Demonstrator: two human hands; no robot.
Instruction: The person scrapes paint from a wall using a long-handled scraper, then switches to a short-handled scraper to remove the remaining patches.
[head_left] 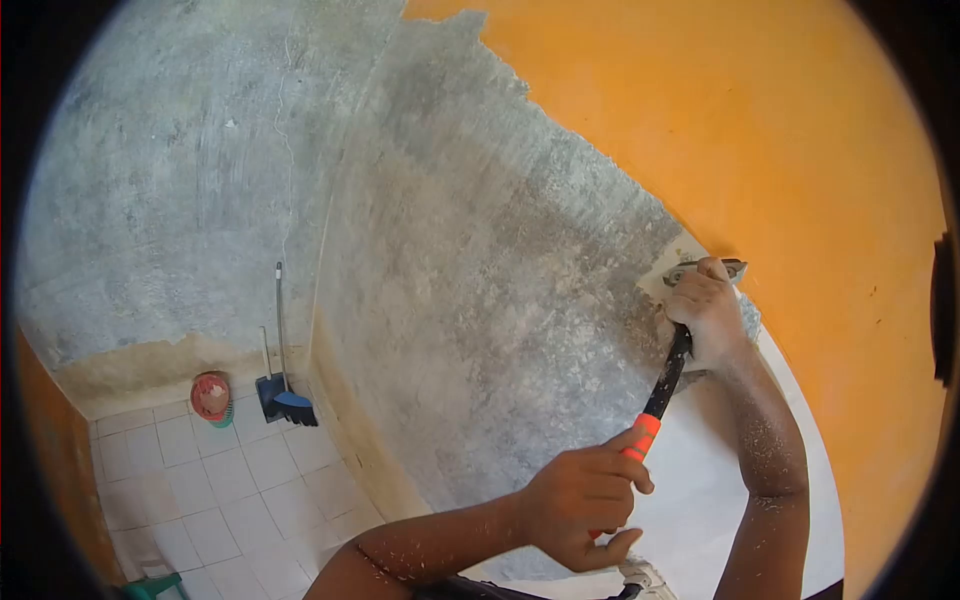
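A scraper [669,385] with a long black shaft and a red-orange grip slants up against the wall. My right hand [703,305] is closed around its upper end, just below the metal head, which rests at the edge of the orange paint [740,130]. Lower down, my left hand [585,500] is around the red-orange grip, its fingers and thumb loosely curled. Pale dust and flakes cling to both forearms. Bare grey plaster [480,250] shows left of the ragged paint edge.
On the tiled floor [235,500] at lower left stand a red bucket [211,396], a dustpan [268,395] and a broom [296,406] by the corner. Something green [155,587] lies at the bottom left. A white surface [690,490] is below my hands.
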